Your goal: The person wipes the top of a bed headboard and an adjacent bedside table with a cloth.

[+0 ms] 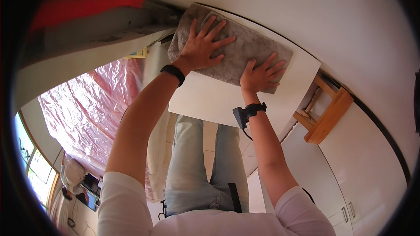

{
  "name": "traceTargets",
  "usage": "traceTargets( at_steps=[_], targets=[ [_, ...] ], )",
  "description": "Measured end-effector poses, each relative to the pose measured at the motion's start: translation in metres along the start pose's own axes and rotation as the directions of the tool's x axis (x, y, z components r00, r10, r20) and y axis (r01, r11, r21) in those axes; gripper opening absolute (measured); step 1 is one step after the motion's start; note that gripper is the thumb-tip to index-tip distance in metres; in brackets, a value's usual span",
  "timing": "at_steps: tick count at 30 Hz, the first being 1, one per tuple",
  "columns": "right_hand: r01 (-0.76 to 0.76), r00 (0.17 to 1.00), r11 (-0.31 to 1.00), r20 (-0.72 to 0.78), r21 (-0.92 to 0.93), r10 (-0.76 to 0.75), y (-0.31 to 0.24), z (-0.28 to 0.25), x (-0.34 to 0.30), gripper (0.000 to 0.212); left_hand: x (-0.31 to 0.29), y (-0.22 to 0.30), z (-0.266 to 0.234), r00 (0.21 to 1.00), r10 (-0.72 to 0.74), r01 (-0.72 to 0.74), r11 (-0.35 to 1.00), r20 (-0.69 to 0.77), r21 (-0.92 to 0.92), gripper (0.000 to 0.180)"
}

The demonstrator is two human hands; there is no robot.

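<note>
A grey-brown plush cloth (pixel 232 65), folded with a layered edge at its far left, lies on a white tabletop (pixel 210 97). My left hand (pixel 202 47) rests flat on the cloth's left part, fingers spread. On its right part my right hand (pixel 260 75) lies with fingers apart, the heel of the hand near the cloth's front edge. Neither hand grips anything. A black band (pixel 173 74) circles my left wrist; my right wrist carries a black strap with a small box-shaped device (pixel 241 116) and a cable.
A wooden stool (pixel 328 116) stands right of the table, beside white cabinet doors (pixel 350 166). Left of me hangs shiny pink plastic sheeting (pixel 94 109). A red cloth (pixel 87 11) lies on a dark surface at upper left. Another person (pixel 72 175) is far off at lower left.
</note>
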State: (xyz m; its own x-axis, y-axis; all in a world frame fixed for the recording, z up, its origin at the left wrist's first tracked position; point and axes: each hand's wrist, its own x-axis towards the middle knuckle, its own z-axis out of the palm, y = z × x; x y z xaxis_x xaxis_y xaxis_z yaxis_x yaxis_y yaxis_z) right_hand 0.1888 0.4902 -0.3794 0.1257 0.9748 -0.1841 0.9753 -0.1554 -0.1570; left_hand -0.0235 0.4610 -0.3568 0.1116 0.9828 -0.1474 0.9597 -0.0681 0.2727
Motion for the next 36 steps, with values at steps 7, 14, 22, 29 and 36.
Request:
traceTargets(
  at_steps=[7,14,22,29,36],
  targets=[
    [0.099,0.993,0.994,-0.06,-0.034,-0.101,0.052,-0.016,0.059,0.081,0.04,0.054,0.015,0.998,-0.006,0.007,1.0,-0.054,0.017,0.071],
    [0.105,0.987,0.983,-0.104,-0.151,-0.121,0.176,-0.041,0.124,0.079,0.097,0.165,0.039,0.998,0.017,-0.026,0.986,-0.058,-0.163,0.087],
    [0.277,0.96,0.961,0.036,0.013,-0.277,0.205,-0.056,0.14,0.074,0.1,0.186,0.059,0.991,0.09,-0.109,0.974,-0.101,-0.197,0.089],
    [0.233,0.945,0.956,-0.192,-0.177,-0.266,0.12,-0.007,0.114,0.076,0.066,0.123,0.033,0.997,0.018,-0.031,0.985,-0.077,-0.169,0.092],
    [0.264,0.911,0.956,-0.291,-0.131,-0.292,-0.041,0.011,0.037,0.083,0.0,0.001,0.01,0.984,-0.094,0.077,0.99,-0.15,-0.116,0.098]
  ],
)
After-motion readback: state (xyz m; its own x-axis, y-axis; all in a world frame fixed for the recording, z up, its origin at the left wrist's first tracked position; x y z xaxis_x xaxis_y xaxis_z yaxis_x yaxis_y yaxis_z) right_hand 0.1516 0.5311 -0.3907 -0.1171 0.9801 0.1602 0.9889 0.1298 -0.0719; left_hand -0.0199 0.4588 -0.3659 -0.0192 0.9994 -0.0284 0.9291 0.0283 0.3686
